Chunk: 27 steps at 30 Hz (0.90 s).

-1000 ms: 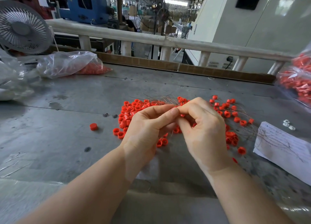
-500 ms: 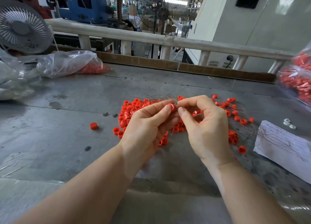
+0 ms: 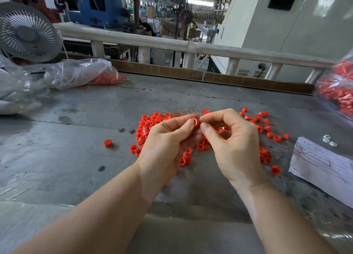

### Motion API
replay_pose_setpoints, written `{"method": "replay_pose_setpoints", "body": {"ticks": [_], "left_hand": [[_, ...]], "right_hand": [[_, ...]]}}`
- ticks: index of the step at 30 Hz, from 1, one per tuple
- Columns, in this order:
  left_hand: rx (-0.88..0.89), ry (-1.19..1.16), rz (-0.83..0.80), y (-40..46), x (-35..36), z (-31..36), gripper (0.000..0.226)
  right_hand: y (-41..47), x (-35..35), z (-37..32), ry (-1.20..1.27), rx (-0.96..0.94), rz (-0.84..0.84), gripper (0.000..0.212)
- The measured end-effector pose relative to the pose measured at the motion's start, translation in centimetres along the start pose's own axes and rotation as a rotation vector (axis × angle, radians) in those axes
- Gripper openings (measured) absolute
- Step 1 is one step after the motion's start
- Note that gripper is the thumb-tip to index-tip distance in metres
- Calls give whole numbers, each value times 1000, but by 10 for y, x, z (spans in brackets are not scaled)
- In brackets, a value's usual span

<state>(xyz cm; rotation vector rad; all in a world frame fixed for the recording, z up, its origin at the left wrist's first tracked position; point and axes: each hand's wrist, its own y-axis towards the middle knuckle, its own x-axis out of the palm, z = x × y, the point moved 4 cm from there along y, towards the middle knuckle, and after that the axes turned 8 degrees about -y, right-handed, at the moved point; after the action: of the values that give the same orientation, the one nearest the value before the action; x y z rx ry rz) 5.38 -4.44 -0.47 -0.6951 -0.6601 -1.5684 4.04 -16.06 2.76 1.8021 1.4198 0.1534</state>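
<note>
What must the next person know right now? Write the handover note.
Left hand: pinches one red cap between thumb and forefinger.
Right hand: fingertips pinch the same cap's open end; any wire there is too fine to see.
Loose caps and thin wires lie on the table beneath the hands.
Done: finished caps cannot be told apart.
Left: the cap in hand, then the loose caps.

My left hand (image 3: 168, 145) hides part of the small red plastic ring (image 3: 196, 122) it pinches, and with my right hand (image 3: 236, 146) it covers the middle of the pile of loose red rings (image 3: 147, 124). What my right fingertips (image 3: 205, 127) pinch is too fine to tell. The clear plastic bag of red parts (image 3: 336, 93) runs off the right edge.
</note>
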Motion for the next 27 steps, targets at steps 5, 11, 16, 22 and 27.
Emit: {"method": "replay_pose_setpoints", "body": {"ticks": [5,11,16,22,27], "left_hand": [[-98,-166,-43,0,3,-3,18],[-136,-159,-74,-2,6,-3,19],[-146,-152,-76,-2,6,-2,20],[-119,-129,-80,-3,5,-2,19],[-75,-151,-70,-2,6,-2,18]], "right_hand": [[1,-2,0,126,61,28,14],[1,-2,1,154,64,39,13],[1,-3,2,138,54,45,13],[1,-1,4,160,80,15,4],[1,2,6,127,104,-43,18]]}}
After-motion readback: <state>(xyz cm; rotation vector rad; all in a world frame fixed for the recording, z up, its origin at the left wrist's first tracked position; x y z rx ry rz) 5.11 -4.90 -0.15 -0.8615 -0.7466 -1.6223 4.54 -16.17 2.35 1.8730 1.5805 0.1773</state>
